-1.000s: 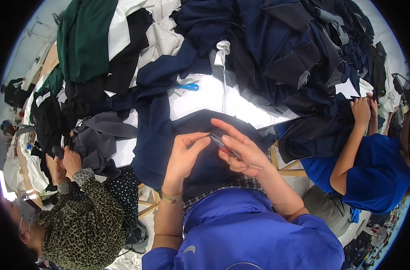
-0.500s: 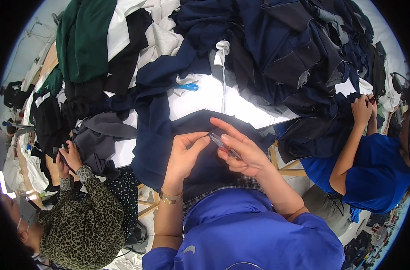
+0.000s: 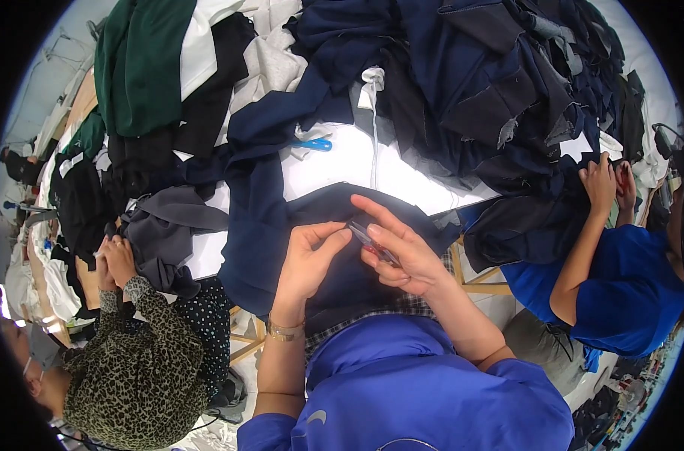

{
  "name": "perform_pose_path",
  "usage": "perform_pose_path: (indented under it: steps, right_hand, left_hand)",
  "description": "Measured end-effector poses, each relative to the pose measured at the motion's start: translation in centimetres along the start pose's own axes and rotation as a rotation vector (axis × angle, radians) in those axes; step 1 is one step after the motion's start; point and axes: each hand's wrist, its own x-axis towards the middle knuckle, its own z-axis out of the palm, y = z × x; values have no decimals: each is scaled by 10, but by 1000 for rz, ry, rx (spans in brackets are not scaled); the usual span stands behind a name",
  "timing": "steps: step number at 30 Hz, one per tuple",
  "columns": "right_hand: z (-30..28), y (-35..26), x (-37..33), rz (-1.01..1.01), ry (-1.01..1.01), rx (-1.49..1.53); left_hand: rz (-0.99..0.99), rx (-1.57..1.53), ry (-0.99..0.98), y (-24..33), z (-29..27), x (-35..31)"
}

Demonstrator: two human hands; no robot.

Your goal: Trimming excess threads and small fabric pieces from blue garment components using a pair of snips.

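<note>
Dark navy fabric [image 3: 334, 259] lies over my lap and the near table edge, with a long fold running up the left side. My left hand [image 3: 310, 255] pinches a bit of it between thumb and forefinger. Held in my right hand [image 3: 408, 252] is a pair of small thread snips [image 3: 366, 234], with metal blades and some red near the grip. Their tips point up and left, close to my left fingertips. My right forefinger stretches out past the snips. Whether the blades touch a thread is too small to tell.
A blue-handled tool [image 3: 312, 144] lies on the white tabletop [image 3: 327, 174], near a white cord [image 3: 373, 135]. Piles of navy cloth [image 3: 477, 113] and green cloth [image 3: 143, 68] stand behind. Co-workers sit close by, one in a leopard-print top [image 3: 135, 361], one in blue [image 3: 620, 293].
My hands keep almost the same place; the snips have turned slightly, their blades now closer together. At the right, the co-worker's hands have moved apart. The left co-worker's hands have shifted slightly.
</note>
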Motion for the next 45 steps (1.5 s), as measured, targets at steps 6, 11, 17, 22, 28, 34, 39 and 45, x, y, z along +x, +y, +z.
perform_pose_path:
  steps: [6, 11, 17, 22, 28, 34, 39, 45]
  right_hand:
    - [1, -1, 1, -49, 24, -51]
    - [0, 0, 2, -46, 9, -36]
    - [1, 0, 3, -99, 54, -131]
    - [2, -2, 2, -122, 86, -210]
    - [0, 0, 4, -116, 96, -226]
    - [1, -2, 4, -117, 77, -163]
    - [-1, -4, 2, -79, 60, -101]
    - [1, -5, -1, -25, 59, -111]
  left_hand:
    - [39, -61, 36, -3, 5, 1]
    - [45, 14, 21, 0, 3, 1]
    - [51, 95, 10, 4, 4, 2]
    - [33, 69, 6, 4, 4, 2]
    - [41, 65, -5, 3, 2, 3]
    - [-6, 51, -51, -3, 0, 4]
    - [1, -15, -17, -4, -1, 5]
    - [-14, 23, -39, 2, -3, 4]
